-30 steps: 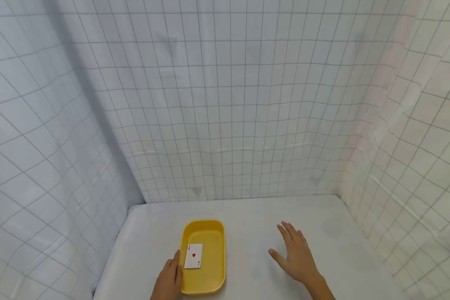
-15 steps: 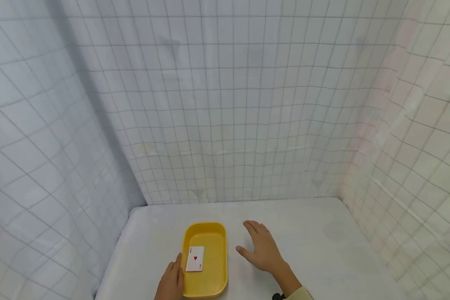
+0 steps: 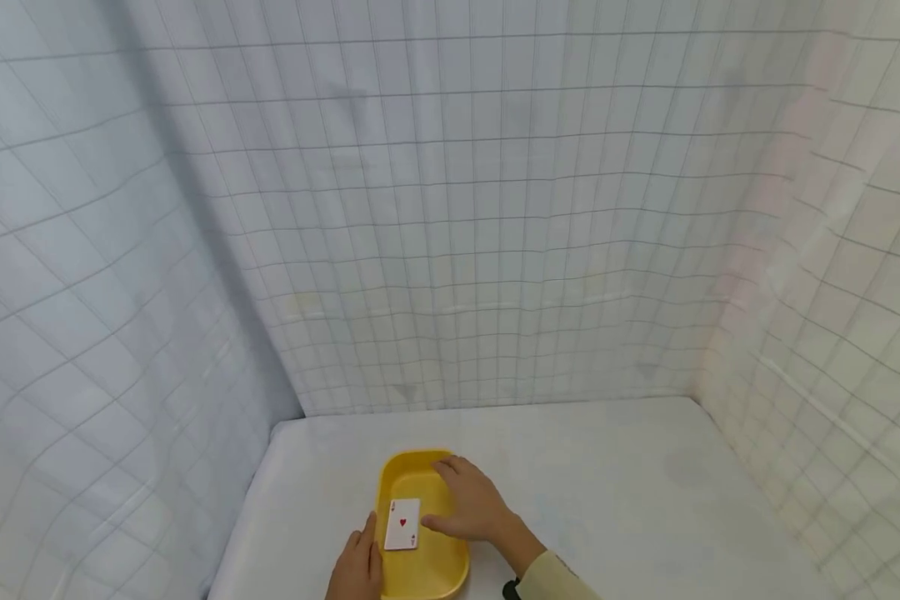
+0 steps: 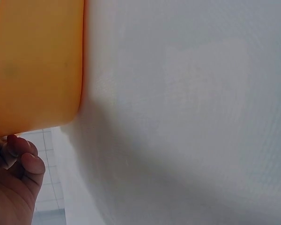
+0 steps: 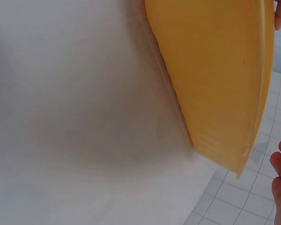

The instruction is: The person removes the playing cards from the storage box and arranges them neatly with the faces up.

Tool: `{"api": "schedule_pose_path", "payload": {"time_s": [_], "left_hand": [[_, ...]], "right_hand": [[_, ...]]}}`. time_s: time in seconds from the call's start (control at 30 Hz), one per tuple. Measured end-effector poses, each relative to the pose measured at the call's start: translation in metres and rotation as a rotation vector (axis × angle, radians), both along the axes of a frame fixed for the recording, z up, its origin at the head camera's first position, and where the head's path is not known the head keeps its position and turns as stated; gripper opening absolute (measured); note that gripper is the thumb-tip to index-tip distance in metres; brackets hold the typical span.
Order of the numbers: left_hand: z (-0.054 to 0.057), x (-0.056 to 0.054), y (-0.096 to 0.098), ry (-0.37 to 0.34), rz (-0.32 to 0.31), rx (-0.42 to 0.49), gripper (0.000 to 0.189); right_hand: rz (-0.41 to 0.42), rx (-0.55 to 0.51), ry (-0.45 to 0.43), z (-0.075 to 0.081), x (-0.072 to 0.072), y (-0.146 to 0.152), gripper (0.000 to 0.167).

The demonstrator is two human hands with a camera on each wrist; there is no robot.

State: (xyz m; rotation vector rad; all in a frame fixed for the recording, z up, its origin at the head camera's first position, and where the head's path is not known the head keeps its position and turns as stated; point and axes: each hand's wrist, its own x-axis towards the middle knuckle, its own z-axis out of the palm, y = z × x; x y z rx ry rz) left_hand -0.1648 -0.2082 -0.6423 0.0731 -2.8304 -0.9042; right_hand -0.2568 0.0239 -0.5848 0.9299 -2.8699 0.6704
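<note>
A yellow tray (image 3: 420, 575) with raised sides stands on the white table. Inside it, toward its left side, a playing card (image 3: 402, 533) lies face up with one red heart in its middle; whether more cards lie under it I cannot tell. My left hand (image 3: 356, 567) holds the tray's left rim, its fingers bent at the edge in the left wrist view. Over the tray's right side hovers my right hand (image 3: 474, 504), fingers spread and thumb pointing at the card's right edge, with nothing in its grasp. In the right wrist view its fingertips (image 5: 279, 164) show beside the tray.
White table cloth (image 3: 607, 492) stretches to the right of the tray. White sheeting with a dark grid (image 3: 480, 250) rises at the back and both sides. A dark band (image 3: 512, 588) sits at the right wrist by a pale sleeve (image 3: 555, 579).
My right hand has swept left from the bare table to above the tray. The left hand stays at the tray's left rim, and the card lies as before.
</note>
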Motion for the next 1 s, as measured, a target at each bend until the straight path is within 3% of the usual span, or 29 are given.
{"api": "schedule_pose_path", "payload": {"time_s": [0.1,0.33,0.53,0.77,1.0], "left_hand": [[0.002,0.000,0.001,0.006,-0.005,-0.011,0.047],[0.004,0.004,0.000,0.134,-0.002,-0.070,0.043],[-0.002,0.003,0.000,0.094,-0.029,-0.040,0.042],[-0.007,0.003,0.001,0.018,0.003,-0.031,0.044],[-0.007,0.001,0.001,0.053,0.012,-0.041,0.043]], "right_hand": [[0.017,0.030,-0.048,-0.003,-0.007,-0.013,0.090],[0.068,0.093,-0.173,-0.017,-0.019,-0.040,0.101],[0.035,0.203,-0.242,-0.032,-0.020,-0.052,0.107],[0.066,0.334,-0.221,-0.045,-0.020,-0.060,0.111],[0.072,0.370,-0.169,-0.048,-0.021,-0.064,0.098]]}}
